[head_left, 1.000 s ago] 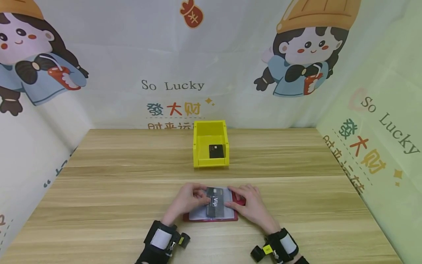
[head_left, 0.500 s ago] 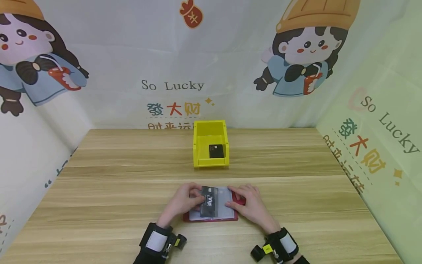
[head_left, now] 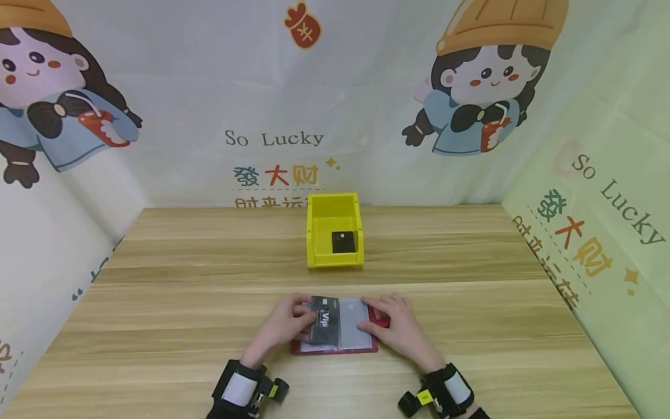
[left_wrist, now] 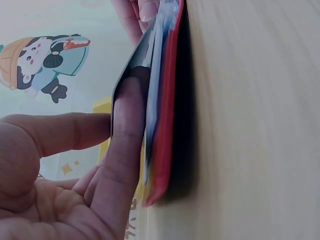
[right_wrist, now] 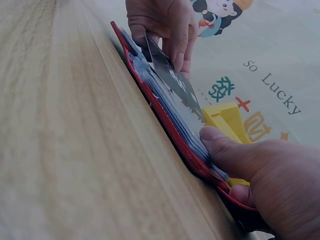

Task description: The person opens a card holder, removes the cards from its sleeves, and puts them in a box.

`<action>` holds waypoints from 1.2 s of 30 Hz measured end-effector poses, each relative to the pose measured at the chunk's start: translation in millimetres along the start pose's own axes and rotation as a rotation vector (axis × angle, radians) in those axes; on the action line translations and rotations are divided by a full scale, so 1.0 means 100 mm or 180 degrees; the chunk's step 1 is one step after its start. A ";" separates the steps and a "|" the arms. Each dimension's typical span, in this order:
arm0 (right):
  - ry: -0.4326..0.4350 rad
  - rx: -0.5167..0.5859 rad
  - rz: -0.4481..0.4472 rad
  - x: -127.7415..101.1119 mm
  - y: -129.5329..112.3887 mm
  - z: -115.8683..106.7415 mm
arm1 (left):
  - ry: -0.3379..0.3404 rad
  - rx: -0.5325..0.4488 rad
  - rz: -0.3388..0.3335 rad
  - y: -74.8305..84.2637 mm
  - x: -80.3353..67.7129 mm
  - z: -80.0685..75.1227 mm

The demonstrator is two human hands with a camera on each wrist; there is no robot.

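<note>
Now your left hand (head_left: 285,323) pinches the dark VIP card (head_left: 321,321) between thumb and fingers, holding it tilted over the left page of the open red card holder (head_left: 335,347), which lies flat on the wooden table (head_left: 157,302). Your right hand (head_left: 395,326) presses the holder's right edge with thumb and curled fingers. Behind sits a yellow plastic bin (head_left: 335,203) holding a black card (head_left: 342,242).
</note>
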State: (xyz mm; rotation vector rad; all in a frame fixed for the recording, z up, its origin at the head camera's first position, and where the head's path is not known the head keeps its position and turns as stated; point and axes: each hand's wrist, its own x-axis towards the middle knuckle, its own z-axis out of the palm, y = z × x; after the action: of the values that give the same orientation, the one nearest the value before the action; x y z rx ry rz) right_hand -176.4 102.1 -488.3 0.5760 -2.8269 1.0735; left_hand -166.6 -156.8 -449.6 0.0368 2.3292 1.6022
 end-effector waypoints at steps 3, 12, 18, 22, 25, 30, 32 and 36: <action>-0.0017 -0.0027 0.0018 0.00 0.00 0.00 | 0.0094 0.0003 -0.0048 0.01 0.01 -0.02; -0.0004 0.0013 0.0031 -0.01 0.01 0.00 | 0.0259 0.0047 -0.0018 0.11 0.12 -0.08; 0.0015 0.0011 0.0010 0.00 0.02 0.01 | 0.0493 0.0119 0.0101 0.22 0.24 -0.08; 0.0018 -0.0009 0.0005 -0.01 0.02 0.01 | 0.0621 0.0032 0.0205 0.28 0.35 -0.07; 0.0011 -0.0026 0.0006 -0.01 0.02 0.01 | 0.0728 0.0028 0.0276 0.34 0.44 -0.06; -0.0021 -0.0037 0.0026 0.00 0.02 0.01 | 0.0890 0.0132 0.0373 0.43 0.55 -0.03; -0.0036 -0.0028 0.0031 0.00 0.02 0.00 | 0.0963 0.0126 0.0416 0.46 0.59 -0.02; -0.0045 -0.0007 0.0036 0.01 0.01 0.00 | 0.1108 0.0104 0.0506 0.49 0.67 0.00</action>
State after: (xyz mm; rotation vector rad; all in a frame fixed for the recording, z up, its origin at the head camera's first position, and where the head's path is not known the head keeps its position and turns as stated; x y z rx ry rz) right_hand -177.6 102.8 -489.1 0.5704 -2.8464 1.0724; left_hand -238.3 -125.5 -420.9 -0.0557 2.6736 1.7658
